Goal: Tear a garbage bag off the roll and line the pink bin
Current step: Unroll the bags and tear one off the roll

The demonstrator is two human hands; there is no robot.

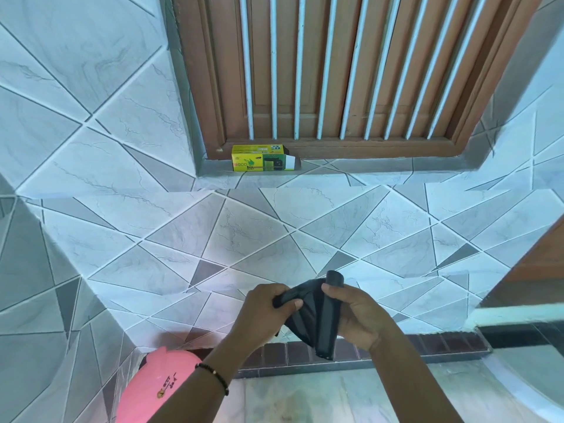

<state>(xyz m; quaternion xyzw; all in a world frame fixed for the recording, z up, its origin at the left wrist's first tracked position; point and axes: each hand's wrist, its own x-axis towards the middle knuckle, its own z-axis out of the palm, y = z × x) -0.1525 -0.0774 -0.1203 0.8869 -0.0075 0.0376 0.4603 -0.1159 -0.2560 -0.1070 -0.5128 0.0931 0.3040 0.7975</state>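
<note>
A black roll of garbage bags (pixel 329 319) stands nearly upright in my right hand (pixel 358 317), whose fingers wrap its middle. From the roll a loose black bag (pixel 300 312) spreads to the left. My left hand (pixel 265 309) pinches the bag's folded free end. Both hands are held in front of the tiled wall, low in the head view. The pink bin (pixel 155 389) sits at the bottom left on the floor, with only its lidded top showing, partly behind my left forearm.
A yellow-green bin-bag box (pixel 262 158) lies open on the window sill, below a brown wooden window with white bars (pixel 335 71). A dark brick skirting (pixel 427 346) runs along the wall's base. A brown door edge (pixel 537 264) stands at the right.
</note>
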